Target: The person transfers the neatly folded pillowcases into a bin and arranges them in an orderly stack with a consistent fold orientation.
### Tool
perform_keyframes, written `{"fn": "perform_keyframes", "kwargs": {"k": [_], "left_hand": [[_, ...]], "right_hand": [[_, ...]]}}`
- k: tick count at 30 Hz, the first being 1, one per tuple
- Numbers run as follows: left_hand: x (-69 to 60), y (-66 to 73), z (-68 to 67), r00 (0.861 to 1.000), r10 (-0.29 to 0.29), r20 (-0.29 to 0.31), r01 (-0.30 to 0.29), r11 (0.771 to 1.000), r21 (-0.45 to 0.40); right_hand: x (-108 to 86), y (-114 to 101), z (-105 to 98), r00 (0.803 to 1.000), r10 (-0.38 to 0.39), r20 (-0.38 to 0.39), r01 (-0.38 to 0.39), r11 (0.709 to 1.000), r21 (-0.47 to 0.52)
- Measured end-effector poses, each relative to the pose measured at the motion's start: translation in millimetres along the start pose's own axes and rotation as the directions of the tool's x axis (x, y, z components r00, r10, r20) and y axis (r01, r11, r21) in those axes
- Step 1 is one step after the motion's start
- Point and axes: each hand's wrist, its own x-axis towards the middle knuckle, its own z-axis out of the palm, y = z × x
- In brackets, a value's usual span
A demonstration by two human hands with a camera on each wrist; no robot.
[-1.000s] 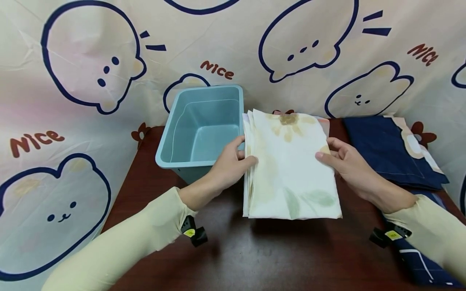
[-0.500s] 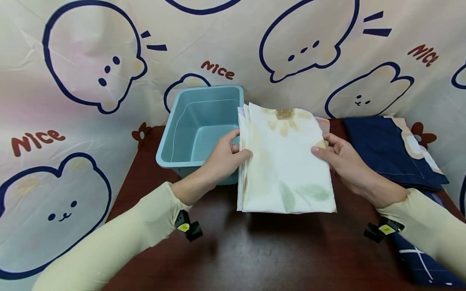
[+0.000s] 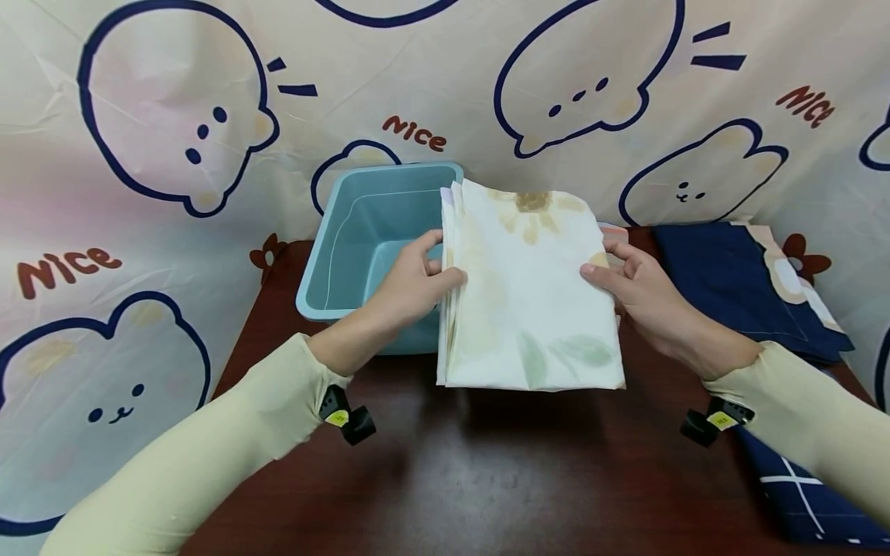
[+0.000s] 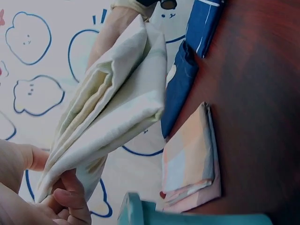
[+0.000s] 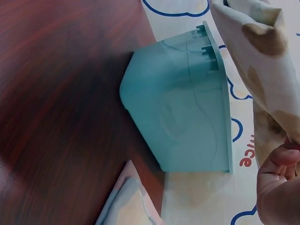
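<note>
A folded white cloth [image 3: 531,301] with a yellow flower and green leaves hangs above the table between both hands. My left hand [image 3: 417,282] pinches its left edge, thumb on the front. At the right edge, my right hand [image 3: 643,289] pinches it in the same way. Several folded layers of the cloth [image 4: 117,89] show in the left wrist view. Behind my left hand stands a light blue plastic bin [image 3: 327,255], partly covered by the cloth; the right wrist view has the side of the bin [image 5: 183,103].
Folded navy cloth [image 3: 730,286] lies at the back right, and a navy cloth with white lines [image 3: 813,494] nearer the front right. A folded checked cloth [image 4: 187,154] lies beside the bin. A patterned sheet [image 3: 556,69] hangs behind the dark red table [image 3: 487,479].
Both hands have moved left and slightly up and away with the white cloth, so it now overlaps more of the bin. The grip looks the same.
</note>
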Motion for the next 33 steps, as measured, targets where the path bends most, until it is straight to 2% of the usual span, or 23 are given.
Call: {"fn": "perform_keyframes", "kwargs": {"k": [9, 24, 33], "left_hand": [[4.8, 3.8, -15.3, 1.0, -0.018, -0.025, 0.019, 0.998, 0.056], [4.4, 9.5, -40.3, 0.997, -0.033, -0.07, 0.042, 0.991, 0.128], [4.6, 7.5, -55.5, 0.996, -0.039, -0.08, 0.052, 0.985, 0.163]], "right_hand": [[10.2, -4.7, 11.5, 1.0, -0.009, -0.002, 0.009, 1.0, 0.024], [29.3, -12.0, 27.0, 0.999, 0.042, 0.005, -0.042, 0.996, 0.077], [44.1, -11.4, 41.4, 1.0, 0.024, 0.002, -0.024, 0.995, 0.1]]}}
